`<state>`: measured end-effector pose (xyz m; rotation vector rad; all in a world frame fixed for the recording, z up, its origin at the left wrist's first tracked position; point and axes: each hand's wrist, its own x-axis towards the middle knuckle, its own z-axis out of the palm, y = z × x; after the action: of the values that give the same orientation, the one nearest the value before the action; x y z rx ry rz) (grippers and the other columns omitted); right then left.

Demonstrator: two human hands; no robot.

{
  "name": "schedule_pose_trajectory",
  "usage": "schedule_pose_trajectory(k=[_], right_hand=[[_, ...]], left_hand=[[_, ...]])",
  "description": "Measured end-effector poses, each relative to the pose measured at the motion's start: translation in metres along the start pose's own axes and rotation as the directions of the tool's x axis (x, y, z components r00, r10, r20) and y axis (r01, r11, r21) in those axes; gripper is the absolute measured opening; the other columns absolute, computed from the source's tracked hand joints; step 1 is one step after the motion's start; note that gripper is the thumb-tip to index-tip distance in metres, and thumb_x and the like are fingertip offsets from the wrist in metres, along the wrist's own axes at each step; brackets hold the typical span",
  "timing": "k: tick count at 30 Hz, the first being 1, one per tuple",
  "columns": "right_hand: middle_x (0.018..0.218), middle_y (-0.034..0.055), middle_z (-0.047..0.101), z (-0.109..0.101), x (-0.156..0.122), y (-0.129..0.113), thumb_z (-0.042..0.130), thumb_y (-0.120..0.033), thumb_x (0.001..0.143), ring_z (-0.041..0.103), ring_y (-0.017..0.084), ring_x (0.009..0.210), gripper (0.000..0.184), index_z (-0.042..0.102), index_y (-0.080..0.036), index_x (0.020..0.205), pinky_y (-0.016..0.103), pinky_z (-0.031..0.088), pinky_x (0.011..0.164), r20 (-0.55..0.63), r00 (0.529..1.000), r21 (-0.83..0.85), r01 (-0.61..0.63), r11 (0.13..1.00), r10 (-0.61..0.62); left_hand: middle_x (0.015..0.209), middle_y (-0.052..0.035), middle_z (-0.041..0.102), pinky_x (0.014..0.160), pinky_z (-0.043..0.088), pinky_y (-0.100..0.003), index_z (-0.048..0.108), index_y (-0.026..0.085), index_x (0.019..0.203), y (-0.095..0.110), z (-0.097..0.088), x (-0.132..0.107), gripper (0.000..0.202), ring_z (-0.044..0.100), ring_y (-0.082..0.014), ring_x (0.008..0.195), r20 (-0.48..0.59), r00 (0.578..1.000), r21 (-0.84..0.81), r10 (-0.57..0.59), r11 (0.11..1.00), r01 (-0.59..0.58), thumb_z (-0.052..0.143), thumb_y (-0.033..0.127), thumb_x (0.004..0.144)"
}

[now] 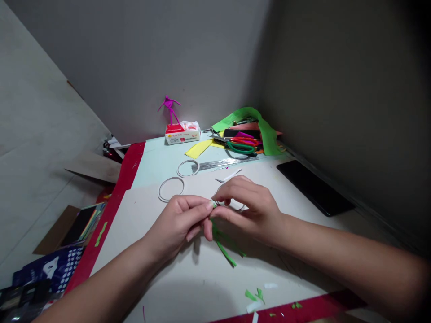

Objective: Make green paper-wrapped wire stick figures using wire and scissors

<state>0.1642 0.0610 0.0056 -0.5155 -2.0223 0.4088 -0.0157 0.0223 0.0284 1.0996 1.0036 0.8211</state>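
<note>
My left hand (178,222) and my right hand (249,208) meet over a white card sheet (134,224), their fingertips pinching a narrow green paper strip (224,246) whose cut ends hang down below them. A small white paper loop (234,205) sits partly hidden behind my right fingers. Just beyond my left hand lies a white paper ring (162,190), and a second ring (178,168) rests farther back. Thin white paper scraps (232,175) lie past my right hand.
At the back stand a magenta wire figure (169,109) on a tissue pack (182,133), scissors with red and green handles (240,146), yellow paper (198,149), green paper (251,121) and thin metal rods (222,163). A black phone (314,187) lies at right. Green scraps (252,296) lie near the front.
</note>
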Motion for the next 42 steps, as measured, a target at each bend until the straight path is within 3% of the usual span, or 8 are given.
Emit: schedule_pose_trajectory(k=[6,10,13,18,21,30,36,42], right_hand=[[0.073,0.0033,0.07,0.0,0.004,-0.01,0.063,-0.013,0.083,0.062,0.014,0.067,0.01,0.07,-0.018,0.088,0.029,0.048,0.067,0.024,0.984,0.161,-0.177,0.971,0.176],[0.074,0.0013,0.071,-0.002,0.008,-0.011,0.068,-0.015,0.08,0.064,0.013,0.071,0.004,0.071,-0.017,0.081,0.025,0.05,0.068,0.113,0.905,0.295,-0.425,0.856,0.41],[0.071,-0.0013,0.069,-0.003,0.008,-0.009,0.07,-0.021,0.079,0.064,0.012,0.07,0.003,0.068,-0.018,0.08,0.024,0.051,0.068,0.202,0.86,0.361,-0.509,0.781,0.468],[0.071,-0.0002,0.066,-0.003,0.006,-0.008,0.071,-0.015,0.077,0.059,0.012,0.067,0.007,0.065,-0.017,0.074,0.025,0.048,0.065,0.116,0.937,0.281,-0.35,0.894,0.331],[0.07,0.0013,0.066,-0.002,0.006,-0.007,0.07,-0.014,0.078,0.058,0.012,0.065,0.007,0.064,-0.018,0.075,0.026,0.047,0.063,0.045,0.978,0.204,-0.209,0.956,0.204],[0.066,0.0013,0.065,0.0,0.005,-0.003,0.07,-0.023,0.081,0.058,0.013,0.063,0.008,0.065,-0.018,0.076,0.028,0.046,0.063,0.006,0.99,0.163,-0.141,0.977,0.142],[0.066,0.0023,0.065,-0.001,0.005,-0.005,0.074,-0.019,0.076,0.058,0.014,0.063,0.008,0.067,-0.015,0.076,0.029,0.047,0.064,0.043,0.983,0.212,-0.186,0.959,0.181],[0.078,0.0031,0.073,-0.004,0.007,-0.011,0.062,-0.019,0.084,0.066,0.015,0.073,0.009,0.071,-0.017,0.083,0.027,0.051,0.068,0.159,0.905,0.326,-0.425,0.844,0.394]], left_hand=[[0.041,0.0002,0.058,0.042,0.019,-0.021,0.065,0.014,0.058,0.0,0.002,-0.001,0.031,0.03,-0.0058,0.04,-0.064,0.998,0.061,0.025,0.998,-0.021,0.061,0.032,0.084],[0.041,0.0004,0.058,0.042,0.019,-0.021,0.068,0.014,0.062,0.001,0.004,-0.001,0.029,0.029,-0.0056,0.039,-0.07,0.998,0.055,0.002,0.998,0.002,0.06,0.031,0.084],[0.041,-0.0003,0.058,0.041,0.017,-0.021,0.067,0.013,0.06,0.001,0.003,0.0,0.03,0.027,-0.0049,0.038,-0.045,0.999,0.034,-0.007,0.999,0.008,0.061,0.031,0.084],[0.046,-0.0017,0.062,0.04,0.012,-0.022,0.067,0.013,0.065,0.001,0.0,0.0,0.026,0.022,-0.0045,0.036,0.012,0.999,-0.057,-0.052,0.997,0.052,0.061,0.031,0.083],[0.045,-0.0015,0.06,0.044,0.02,-0.021,0.068,0.013,0.065,0.002,0.0,-0.001,0.027,0.03,-0.006,0.04,-0.008,0.999,-0.033,-0.05,0.998,0.049,0.062,0.031,0.083],[0.042,0.0003,0.057,0.039,0.016,-0.02,0.069,0.013,0.066,0.007,0.004,-0.003,0.024,0.027,-0.0047,0.037,-0.037,0.992,-0.06,-0.119,0.991,0.116,0.065,0.031,0.08],[0.036,0.0019,0.053,0.036,0.014,-0.019,0.063,0.014,0.057,0.009,0.005,-0.005,0.028,0.02,-0.0032,0.033,-0.066,0.989,-0.031,-0.132,0.991,0.131,0.062,0.029,0.08],[0.032,0.003,0.05,0.035,0.01,-0.019,0.069,0.013,0.063,0.014,0.006,-0.006,0.024,0.017,-0.0026,0.03,-0.13,0.983,-0.009,-0.129,0.992,0.129,0.061,0.03,0.079]])
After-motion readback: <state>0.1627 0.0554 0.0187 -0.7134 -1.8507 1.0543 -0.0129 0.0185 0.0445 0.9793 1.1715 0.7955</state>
